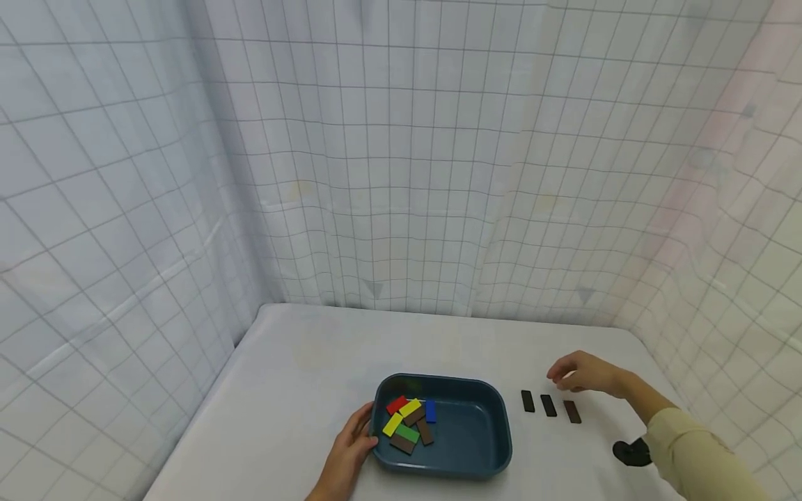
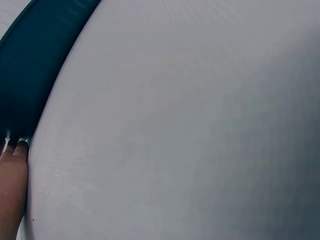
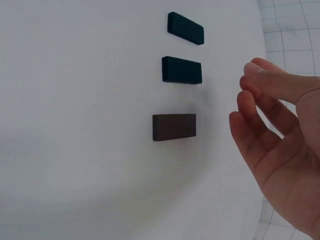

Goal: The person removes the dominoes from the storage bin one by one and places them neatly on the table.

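My left hand rests at the left side of a dark blue-green tray, fingers along its outer wall and thumb at the rim. In the left wrist view, the fingertips meet the lower edge of the tray wall. Over the table on the right, my right hand is raised with fingers loosely bent and nothing between them. Closest to it lie a brown block and two black blocks, one in the middle and one beyond, in a spaced row.
Inside the tray's left half is a loose pile of coloured blocks: red, yellow, green, blue and brown. A black object lies beside the right sleeve. White gridded curtains surround the white table.
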Tool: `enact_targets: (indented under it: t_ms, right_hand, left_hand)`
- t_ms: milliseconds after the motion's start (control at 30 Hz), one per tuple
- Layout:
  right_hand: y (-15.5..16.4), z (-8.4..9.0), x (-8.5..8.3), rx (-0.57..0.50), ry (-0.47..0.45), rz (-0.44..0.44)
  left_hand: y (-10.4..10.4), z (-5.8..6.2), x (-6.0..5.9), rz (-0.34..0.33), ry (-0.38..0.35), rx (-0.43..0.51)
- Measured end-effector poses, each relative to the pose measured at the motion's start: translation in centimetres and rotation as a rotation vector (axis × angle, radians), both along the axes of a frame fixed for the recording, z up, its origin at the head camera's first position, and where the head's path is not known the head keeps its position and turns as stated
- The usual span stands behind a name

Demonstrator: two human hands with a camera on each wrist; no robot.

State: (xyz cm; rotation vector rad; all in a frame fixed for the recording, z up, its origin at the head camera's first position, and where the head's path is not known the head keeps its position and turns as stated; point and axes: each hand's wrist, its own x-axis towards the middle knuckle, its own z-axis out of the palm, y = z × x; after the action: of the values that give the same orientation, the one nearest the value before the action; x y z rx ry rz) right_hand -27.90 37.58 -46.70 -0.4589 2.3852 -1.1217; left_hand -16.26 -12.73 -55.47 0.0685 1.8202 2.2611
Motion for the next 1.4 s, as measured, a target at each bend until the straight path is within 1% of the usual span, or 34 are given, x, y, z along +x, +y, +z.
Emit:
enact_targets:
  t_ms: [200,433,767,933,1033,1133,1267,1400]
  right_hand:
    - [-1.8,0.9,-0.6,-0.079,-0.034,0.070]
    - [-5.2,1.4,-0.5,-0.143,-0.058,0.139]
    - [-11.0,1.7,-0.6,-0.168,-0.046,0.270]
    - [-13.5,1.6,-0.5,-0.162,-0.055,0.295]
    - [-14.7,1.2,-0.4,-0.160,-0.060,0.308]
    - [-15.7,0.7,-0.3,-0.167,-0.071,0.323]
    - [-16.9,0.1,-0.5,-0.171,-0.080,0.356]
    - [-18.1,0.0,-0.8,-0.170,-0.074,0.399]
  left_hand:
    - [0.1,0.0,0.0,0.001,-0.003,0.010]
    - [-0.3,-0.1,0.3,-0.003,0.009,0.007]
    - [-0.5,-0.2,0.1,0.002,0.019,0.020]
    - [-0.3,-0.3,0.1,0.004,0.031,0.018]
    - [-0.1,-0.4,0.0,0.003,0.042,0.015]
    - [0.0,-0.4,0.0,0.000,0.037,0.021]
    - [0.0,-0.4,0.0,0.001,0.028,0.020]
    - [0.1,-0.3,0.1,0.002,0.035,0.014]
